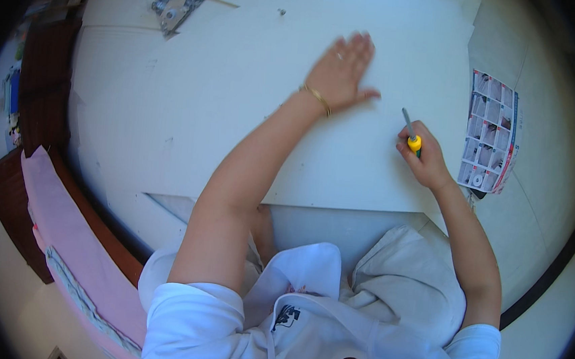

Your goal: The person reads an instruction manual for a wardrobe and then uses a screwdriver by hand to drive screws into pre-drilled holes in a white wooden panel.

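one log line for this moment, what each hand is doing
left hand: flat on white panel | right hand: gripping yellow-handled screwdriver, tip on panel | instruction leaflet: right of panel

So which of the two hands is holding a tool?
The right hand, closed around a yellow-handled screwdriver near the white panel's right edge. The left hand lies flat and empty on the panel.

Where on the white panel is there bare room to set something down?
Most of the white panel is bare: the wide stretch between the hardware bag and left hand. Crowded only at right, around right hand, screwdriver and leaflet.
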Available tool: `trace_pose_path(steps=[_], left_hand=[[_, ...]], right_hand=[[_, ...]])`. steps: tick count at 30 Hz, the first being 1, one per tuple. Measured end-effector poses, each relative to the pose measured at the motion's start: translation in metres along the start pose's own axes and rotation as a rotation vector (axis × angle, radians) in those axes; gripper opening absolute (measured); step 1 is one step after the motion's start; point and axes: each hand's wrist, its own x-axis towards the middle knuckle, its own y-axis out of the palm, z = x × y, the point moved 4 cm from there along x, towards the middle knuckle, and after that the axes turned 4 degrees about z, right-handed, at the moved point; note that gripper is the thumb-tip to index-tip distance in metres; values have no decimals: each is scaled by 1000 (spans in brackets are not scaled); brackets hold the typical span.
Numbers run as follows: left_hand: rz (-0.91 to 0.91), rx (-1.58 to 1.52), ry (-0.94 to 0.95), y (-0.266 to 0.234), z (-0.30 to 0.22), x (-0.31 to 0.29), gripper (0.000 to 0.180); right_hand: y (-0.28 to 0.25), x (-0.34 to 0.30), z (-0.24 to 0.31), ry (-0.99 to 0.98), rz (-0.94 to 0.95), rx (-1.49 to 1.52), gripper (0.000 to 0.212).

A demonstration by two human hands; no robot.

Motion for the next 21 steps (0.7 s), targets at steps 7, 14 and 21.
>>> trace_pose_path(steps=[7, 14, 21], left_hand=[[-95, -127, -279, -5, -49, -156, 66], [-103, -377, -684, 5, 15, -132, 24], [-487, -1125, -1135, -29, 53, -237, 20]], right_hand=[[2, -5, -8, 23, -46, 2, 16], [-1, 7, -1, 151, -59, -70, 20], [69, 87, 52, -176, 192, 128, 38]])
